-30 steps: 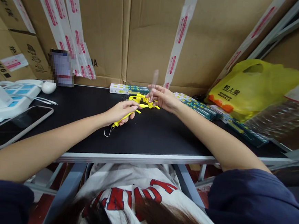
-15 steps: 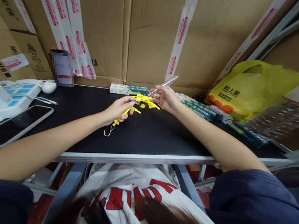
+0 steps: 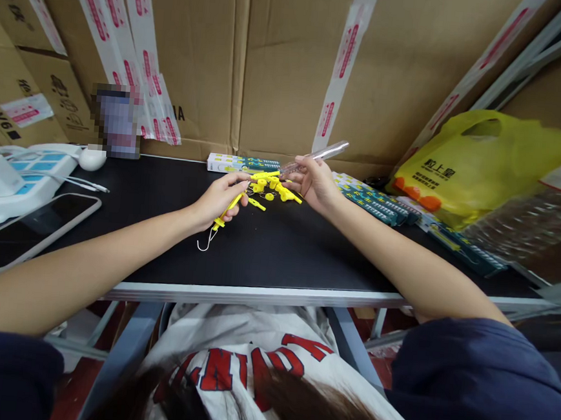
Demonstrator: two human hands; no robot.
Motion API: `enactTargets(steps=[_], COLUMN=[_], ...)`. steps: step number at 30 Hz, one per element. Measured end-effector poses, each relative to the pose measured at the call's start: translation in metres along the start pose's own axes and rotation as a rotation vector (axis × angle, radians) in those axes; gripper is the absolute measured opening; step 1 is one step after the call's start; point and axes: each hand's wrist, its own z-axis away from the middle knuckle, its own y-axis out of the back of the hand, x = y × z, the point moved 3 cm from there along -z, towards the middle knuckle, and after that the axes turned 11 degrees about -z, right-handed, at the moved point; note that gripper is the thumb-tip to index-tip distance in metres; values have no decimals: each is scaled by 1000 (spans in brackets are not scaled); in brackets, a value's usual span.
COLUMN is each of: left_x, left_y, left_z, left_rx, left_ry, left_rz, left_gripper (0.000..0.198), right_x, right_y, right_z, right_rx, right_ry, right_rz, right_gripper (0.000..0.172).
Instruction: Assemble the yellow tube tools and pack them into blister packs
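Observation:
My left hand point(image 3: 220, 200) is closed around a yellow plastic rod with a metal hook point(image 3: 220, 221), which hangs out below the fingers toward the front edge. Another slim yellow piece point(image 3: 266, 175) reaches right from its fingertips; whether they grip it I cannot tell. A clear plastic tube point(image 3: 332, 151) is pinched in my right hand point(image 3: 314, 181), its far end tilted up to the right. Between the hands, small yellow plastic parts point(image 3: 286, 193) lie in a loose pile on the black tabletop point(image 3: 277, 255). One yellow piece point(image 3: 256, 204) rests nearer to me.
Behind the pile lies a printed narrow box point(image 3: 226, 163); more such boxes point(image 3: 373, 203) lie to the right, beside a yellow plastic bag point(image 3: 488, 168). At left are a power strip point(image 3: 45, 165), a tablet-like device point(image 3: 31, 229) and a blurred phone point(image 3: 117, 123). Cardboard point(image 3: 286, 74) stands behind.
The clear tube has shifted slightly right and tilts flatter in my right hand. My left hand has moved up a little, and its hooked rod came along.

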Motion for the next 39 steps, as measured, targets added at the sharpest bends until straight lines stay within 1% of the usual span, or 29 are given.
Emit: enactTargets(steps=[4, 7, 10, 15, 19, 22, 24, 28, 32, 35, 39], left_x=[-1, -4, -5, -4, 0, 2, 3, 3, -1, -1, 2], left_y=[0, -1, -3, -6, -9, -10, -10, -10, -10, -11, -12], left_z=[0, -1, -1, 1, 1, 2, 2, 2, 0, 1, 4], left_rx=[4, -31, -76, -102, -93, -72, -53, -32, -107, -165, -171], left_ry=[-6, -41, -85, -108, -87, -36, -7, -30, -107, -129, -124], left_rz=[-26, -95, -178, -239, -186, -103, -80, -107, -101, -102, -123], left_gripper=[22, 20, 19, 11, 15, 15, 20, 26, 28, 30, 35], right_x=[1, 3, 6, 9, 10, 11, 11, 11, 12, 14, 15], right_y=[-3, -10, -16, -23, -23, -23, -23, -23, -23, -23, -25], right_z=[3, 10, 17, 24, 25, 25, 25, 26, 26, 26, 28], right_rx=[-79, -148, -200, -305, -364, -381, -386, -417, -427, -403, -417], right_ry=[-2, -11, -43, -65, -103, -135, -145, -161, -173, -166, -153], right_rz=[25, 41, 74, 140, 154, 141, 128, 112, 140, 172, 222], right_gripper=[38, 47, 52, 51, 48, 45, 43, 42, 46, 50, 49])
